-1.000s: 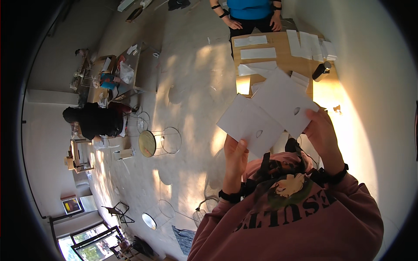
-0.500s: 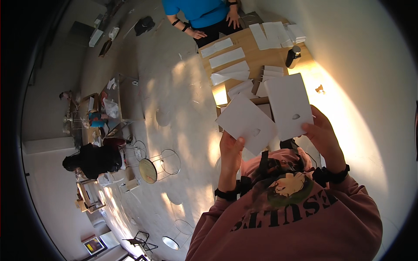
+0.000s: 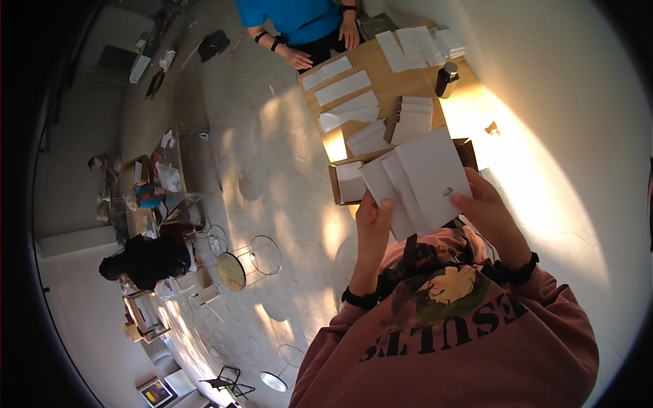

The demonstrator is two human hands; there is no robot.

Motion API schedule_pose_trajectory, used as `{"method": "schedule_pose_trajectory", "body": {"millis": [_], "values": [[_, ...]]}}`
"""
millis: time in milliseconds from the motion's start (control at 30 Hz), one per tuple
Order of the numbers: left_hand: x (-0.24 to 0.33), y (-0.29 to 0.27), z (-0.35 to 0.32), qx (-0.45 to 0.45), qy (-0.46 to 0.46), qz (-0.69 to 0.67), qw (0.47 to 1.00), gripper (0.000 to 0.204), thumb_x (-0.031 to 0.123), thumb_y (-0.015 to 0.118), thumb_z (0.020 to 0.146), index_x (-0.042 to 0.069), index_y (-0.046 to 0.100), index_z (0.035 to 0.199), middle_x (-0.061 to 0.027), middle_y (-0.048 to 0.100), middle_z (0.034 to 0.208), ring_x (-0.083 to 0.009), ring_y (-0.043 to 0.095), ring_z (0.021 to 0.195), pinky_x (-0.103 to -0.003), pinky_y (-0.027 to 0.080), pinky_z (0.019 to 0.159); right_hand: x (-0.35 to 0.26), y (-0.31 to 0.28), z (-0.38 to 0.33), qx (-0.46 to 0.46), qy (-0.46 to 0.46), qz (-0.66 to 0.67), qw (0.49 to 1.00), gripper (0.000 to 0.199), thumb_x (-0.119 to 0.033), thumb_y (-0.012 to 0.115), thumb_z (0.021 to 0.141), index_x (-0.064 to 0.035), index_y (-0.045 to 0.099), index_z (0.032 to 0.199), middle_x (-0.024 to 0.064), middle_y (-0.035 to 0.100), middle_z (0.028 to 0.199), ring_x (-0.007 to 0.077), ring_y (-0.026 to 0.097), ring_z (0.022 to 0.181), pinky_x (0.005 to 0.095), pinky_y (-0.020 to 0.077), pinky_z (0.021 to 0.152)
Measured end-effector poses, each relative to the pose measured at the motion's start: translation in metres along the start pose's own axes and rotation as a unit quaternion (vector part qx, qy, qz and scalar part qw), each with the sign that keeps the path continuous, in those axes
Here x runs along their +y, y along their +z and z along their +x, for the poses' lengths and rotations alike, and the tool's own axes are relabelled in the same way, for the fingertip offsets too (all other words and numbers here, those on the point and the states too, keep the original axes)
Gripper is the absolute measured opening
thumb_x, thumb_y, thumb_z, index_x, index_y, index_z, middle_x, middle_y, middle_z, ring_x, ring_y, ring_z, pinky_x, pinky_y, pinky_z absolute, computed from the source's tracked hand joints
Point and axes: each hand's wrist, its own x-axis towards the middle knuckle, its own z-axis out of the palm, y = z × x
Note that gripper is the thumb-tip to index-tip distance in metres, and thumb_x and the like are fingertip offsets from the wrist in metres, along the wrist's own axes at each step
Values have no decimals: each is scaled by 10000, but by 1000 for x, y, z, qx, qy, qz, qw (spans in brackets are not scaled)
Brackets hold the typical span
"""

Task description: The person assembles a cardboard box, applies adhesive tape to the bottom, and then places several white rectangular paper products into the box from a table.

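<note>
Both my hands hold a fanned stack of flat white cardboard sheets in front of my chest. My left hand grips the stack's lower left edge with the thumb on top. At the lower right edge, my right hand holds the top sheet, next to a small round hole in it. Just beyond the stack, an open brown cardboard box sits at the near end of a wooden table.
The table carries more white sheets, a small stack and a dark bottle. A person in a blue top stands at its far end, hands on it. A person in black sits left near round wire-frame stools.
My hands have brought the white sheets together into one overlapping fan and lowered them over the box. The view has tilted, showing more of the table and the person in blue.
</note>
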Motion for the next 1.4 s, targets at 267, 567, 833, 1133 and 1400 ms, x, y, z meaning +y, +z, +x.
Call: {"method": "schedule_pose_trajectory", "body": {"millis": [267,567,833,1133,1400], "values": [[4,-12,-13,84,-20,-179,980,511,437,392,929,-10,469,1165,-53,560,1029,-110,551,908,-236,464,742,3,-26,-6,42,-16,201,979,436,-94,501,881,-4,369,1287,122,525,1165,231,534,1060,380,446,888],[-10,-14,-9,85,-39,-173,980,512,443,371,933,-7,470,1156,-53,574,991,-113,574,855,-236,477,701,5,-35,-11,73,-59,191,977,426,-80,508,875,2,380,1273,125,522,1172,229,529,1073,379,441,902],[-15,9,16,26,-110,-156,981,353,249,509,915,13,480,1176,-30,575,1033,-119,552,927,-243,450,790,21,-121,-27,238,-30,157,958,412,-109,557,854,10,416,1222,114,559,1095,207,558,1003,360,456,876],[-21,70,67,-45,-194,-52,979,523,25,728,664,9,486,1127,-69,575,1029,-172,564,954,-301,469,818,90,-292,24,409,97,111,900,508,-156,684,748,-39,426,1170,100,578,992,204,573,899,340,459,785],[-33,112,110,40,-250,24,967,503,18,722,656,17,492,1103,-67,582,991,-172,582,894,-296,490,768,169,-403,187,376,214,90,897,612,-171,720,664,-102,406,1186,69,565,1015,179,500,1002,411,290,841]]}}
